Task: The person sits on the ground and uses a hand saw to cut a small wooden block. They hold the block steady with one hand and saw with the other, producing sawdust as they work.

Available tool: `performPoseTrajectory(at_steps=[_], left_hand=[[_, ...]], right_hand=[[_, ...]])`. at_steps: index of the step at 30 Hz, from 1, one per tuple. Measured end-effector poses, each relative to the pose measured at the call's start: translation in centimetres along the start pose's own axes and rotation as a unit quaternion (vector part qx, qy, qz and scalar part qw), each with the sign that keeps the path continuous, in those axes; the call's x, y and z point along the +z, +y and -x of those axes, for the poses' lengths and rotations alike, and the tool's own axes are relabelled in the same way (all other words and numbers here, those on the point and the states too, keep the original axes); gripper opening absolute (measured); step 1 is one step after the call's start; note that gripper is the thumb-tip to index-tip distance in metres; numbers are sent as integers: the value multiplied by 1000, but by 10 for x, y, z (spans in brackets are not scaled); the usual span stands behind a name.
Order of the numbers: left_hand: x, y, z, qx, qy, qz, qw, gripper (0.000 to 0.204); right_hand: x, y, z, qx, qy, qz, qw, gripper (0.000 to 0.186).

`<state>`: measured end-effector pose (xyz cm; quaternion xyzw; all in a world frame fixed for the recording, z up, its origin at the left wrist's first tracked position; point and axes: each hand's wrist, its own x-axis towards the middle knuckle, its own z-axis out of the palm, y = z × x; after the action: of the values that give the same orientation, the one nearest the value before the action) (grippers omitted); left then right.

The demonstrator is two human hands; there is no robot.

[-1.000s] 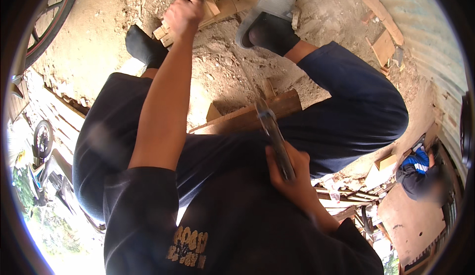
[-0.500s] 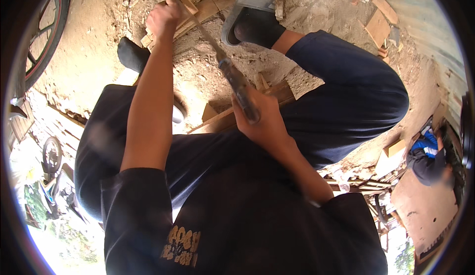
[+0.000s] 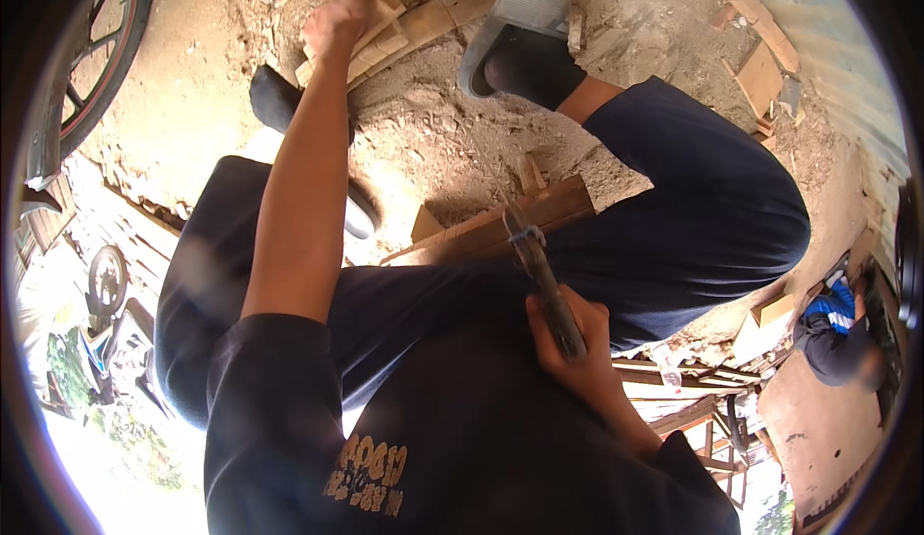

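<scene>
Wood (image 3: 428,23), in pale strips, lies on the dirt at the upper centre-left of the frame, beneath the left hand. Farthest left, a black tyre (image 3: 141,30) curves down from the upper corner, and a motorcycle (image 3: 104,328) stands in glare below it. Next comes a foot in a black sock (image 3: 273,98), just beside the near end of the strips. The left hand (image 3: 337,27) is closed over the wood, knuckles up; its fingertips are hidden. Near the middle of the frame, a brown plank (image 3: 544,211) lies between the legs. A grey sandal (image 3: 535,6) is on the other foot, at the upper centre-right. Below centre, the right hand (image 3: 580,343) grips the dark handle of a tool (image 3: 551,290), which points up the frame; its far end is blurred. An offcut (image 3: 758,79) lies upper right, near a corrugated wall (image 3: 857,54). At lower right, a person (image 3: 830,343) bends beside a tan board (image 3: 818,420).
</scene>
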<state>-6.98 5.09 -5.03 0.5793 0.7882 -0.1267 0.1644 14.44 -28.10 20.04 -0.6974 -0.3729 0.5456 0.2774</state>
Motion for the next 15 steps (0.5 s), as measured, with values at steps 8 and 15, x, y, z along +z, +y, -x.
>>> performPoseTrajectory(at_steps=[8, 15], left_hand=[[-5, 8, 24, 27, 0, 5, 1000, 68], [7, 5, 25, 51, 51, 14, 997, 65]], right_hand=[[18, 23, -22, -37, 9, 8, 999, 7], [42, 34, -71, -80, -7, 32, 996, 8]])
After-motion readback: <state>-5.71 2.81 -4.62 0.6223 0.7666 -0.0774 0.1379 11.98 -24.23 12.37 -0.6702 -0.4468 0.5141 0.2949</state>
